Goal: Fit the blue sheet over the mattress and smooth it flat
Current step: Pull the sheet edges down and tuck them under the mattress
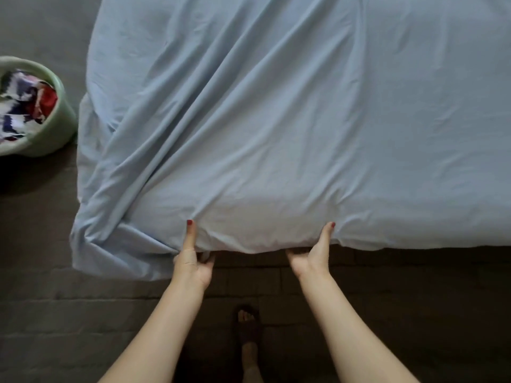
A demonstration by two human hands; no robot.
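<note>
1. Currently both hands are on the near edge of the blue sheet, which is draped over the mattress; the mattress itself is fully covered and not visible.
2. Left hand: grip holding the sheet hem, thumb flat on top of the fabric, fingers curled under the edge.
3. Right hand: same grip, thumb on top, fingers tucked beneath the hem, well apart from the left.
4. Sheet state: long diagonal creases run from far centre down to the near-left corner, where the fabric bunches and hangs to the floor. Right half lies flatter, only light wrinkles.
5. Left of the bed: green basket on the floor, holding mixed red, white and dark cloth.
6. Near centre: one foot in a dark sandal on the floor, between the forearms.
</note>
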